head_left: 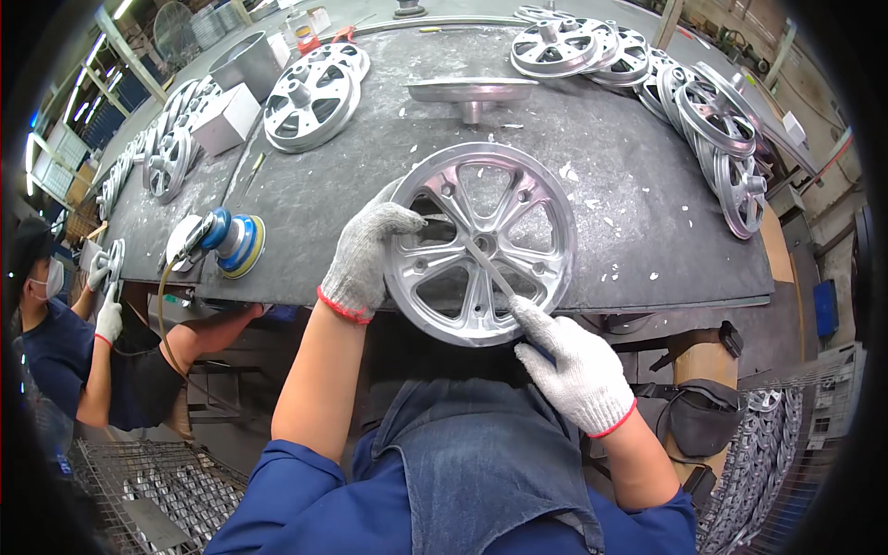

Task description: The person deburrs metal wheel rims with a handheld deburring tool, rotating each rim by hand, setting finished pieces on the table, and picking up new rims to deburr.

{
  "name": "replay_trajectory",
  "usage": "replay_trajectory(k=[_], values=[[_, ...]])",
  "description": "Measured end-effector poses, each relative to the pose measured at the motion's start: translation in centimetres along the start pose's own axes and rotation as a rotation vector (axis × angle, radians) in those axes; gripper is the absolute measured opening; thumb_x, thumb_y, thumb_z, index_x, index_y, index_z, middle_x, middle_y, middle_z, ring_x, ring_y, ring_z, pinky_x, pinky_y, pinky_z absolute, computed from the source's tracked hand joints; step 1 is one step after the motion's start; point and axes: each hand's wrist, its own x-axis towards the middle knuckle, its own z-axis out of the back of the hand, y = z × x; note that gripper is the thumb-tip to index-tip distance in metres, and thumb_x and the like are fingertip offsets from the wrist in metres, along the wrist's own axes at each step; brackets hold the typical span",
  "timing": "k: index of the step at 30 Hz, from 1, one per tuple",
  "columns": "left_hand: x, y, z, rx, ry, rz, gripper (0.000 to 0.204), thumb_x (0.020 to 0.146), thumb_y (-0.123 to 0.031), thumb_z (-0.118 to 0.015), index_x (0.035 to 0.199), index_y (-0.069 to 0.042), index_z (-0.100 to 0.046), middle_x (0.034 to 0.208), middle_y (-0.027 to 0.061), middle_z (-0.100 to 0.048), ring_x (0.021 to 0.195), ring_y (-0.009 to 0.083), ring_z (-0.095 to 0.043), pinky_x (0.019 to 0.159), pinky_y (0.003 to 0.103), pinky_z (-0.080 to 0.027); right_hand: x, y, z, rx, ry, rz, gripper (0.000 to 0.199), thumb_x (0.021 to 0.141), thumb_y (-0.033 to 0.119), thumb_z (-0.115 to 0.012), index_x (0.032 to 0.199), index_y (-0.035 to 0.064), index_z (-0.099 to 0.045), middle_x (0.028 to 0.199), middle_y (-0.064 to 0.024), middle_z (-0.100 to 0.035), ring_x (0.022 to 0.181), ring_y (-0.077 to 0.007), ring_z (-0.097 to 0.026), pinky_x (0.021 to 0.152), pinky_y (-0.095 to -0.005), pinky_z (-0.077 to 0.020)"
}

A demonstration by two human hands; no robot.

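Note:
A silver spoked metal wheel (478, 319) is tilted up toward me at the near edge of the table. My left hand (365, 245), in a white knit glove with a red cuff, grips its left rim, thumb over the front. My right hand (581, 370), gloved alike, is closed around a slim grey metal file (493, 269). The file lies across the wheel's face, its tip close to the hub. Its handle end is hidden in my fingers.
A blue disc sander (236, 242) with a hose stands left. Another wheel (472, 90) rests face down beyond mine. Wheel stacks line the left and right (717, 116). A white box (225, 120) and a metal bin (248, 65) stand far left. A co-worker (69, 324) sits left.

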Motion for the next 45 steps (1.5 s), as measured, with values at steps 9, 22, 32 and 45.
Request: replay_trajectory(k=[9,22,32,45], values=[[-1.7,1.4,-1.0,-0.108,-0.043,-0.087,0.068,0.089,-0.004,-0.057,0.157,0.002,-0.058,0.127,0.0129,-0.070,0.098,0.0189,-0.069,0.094,0.036,-0.064,-0.8,0.8,-0.6,0.030,0.017,-0.022,0.063,0.102,0.024,-0.076,0.163,0.0265,-0.059,0.091,-0.0151,-0.068,0.081,-0.0370,-0.072,0.075,-0.0476,-0.0600],[-3.8,5.4,-1.0,-0.361,-0.043,-0.182,0.065,0.091,-0.008,-0.060,0.155,0.004,-0.056,0.123,0.0129,-0.068,0.100,0.0182,-0.068,0.097,0.037,-0.062,-1.8,3.4,-0.4,0.325,0.247,-0.069,0.067,0.103,0.028,-0.076,0.167,0.0222,-0.055,0.103,-0.0192,-0.075,0.097,-0.0391,-0.076,0.089,-0.0472,-0.0621],[0.1,-0.3,-1.8,-0.129,-0.001,0.095,0.018,0.094,-0.016,-0.069,0.099,0.000,-0.074,0.094,0.0182,-0.077,0.077,0.0282,-0.076,0.073,0.040,-0.066,-1.8,4.4,0.3,0.058,0.288,-0.137,0.071,0.104,0.029,-0.073,0.171,0.0248,-0.048,0.107,-0.0217,-0.076,0.103,-0.0425,-0.076,0.094,-0.0498,-0.0616],[-2.8,7.3,-1.1,-0.354,-0.012,-0.446,0.053,0.115,-0.038,-0.053,0.143,0.006,-0.063,0.133,0.0245,-0.073,0.120,0.0367,-0.074,0.105,0.052,-0.063,-3.6,0.7,2.1,1.296,0.529,-0.525,0.113,0.089,0.024,-0.093,0.179,0.0083,-0.027,0.108,-0.0131,-0.071,0.082,-0.0150,-0.069,0.071,-0.0281,-0.0582]])
